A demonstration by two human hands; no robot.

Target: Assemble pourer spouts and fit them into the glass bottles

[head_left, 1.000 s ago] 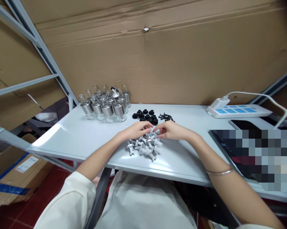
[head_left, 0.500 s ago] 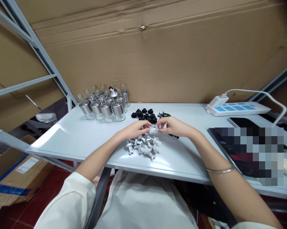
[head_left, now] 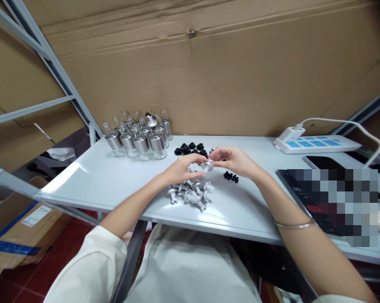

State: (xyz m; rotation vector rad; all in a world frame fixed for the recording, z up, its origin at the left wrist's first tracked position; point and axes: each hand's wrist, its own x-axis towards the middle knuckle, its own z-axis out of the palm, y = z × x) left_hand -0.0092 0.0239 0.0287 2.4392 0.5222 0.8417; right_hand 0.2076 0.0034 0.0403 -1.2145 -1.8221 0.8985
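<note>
A white pourer spout (head_left: 207, 166) with a round flange is held up over the front middle of the table. My right hand (head_left: 232, 162) pinches its upper end between thumb and fingertips. From the other side, my left hand (head_left: 185, 168) has thumb and fingers curved around it, the fingertips at its edge. Just below both hands lies a heap of similar white pourer spouts (head_left: 192, 197). Behind my fingers sit several black round caps (head_left: 192, 146), partly hidden. A cluster of small black pieces (head_left: 231, 176) lies under my right wrist.
Several glass bottles with metal sleeves (head_left: 141, 144) stand at the back left, one topped with a pourer. On the right are a power strip (head_left: 319, 144) with a white cable, a phone (head_left: 325, 166) and a tablet (head_left: 298, 189). A cardboard wall (head_left: 227, 84) rises behind the table.
The white pourer spout has been turned, so its round opening no longer faces me and its flange shows from the side. My right hand has shifted slightly up and right, uncovering the small black pieces.
</note>
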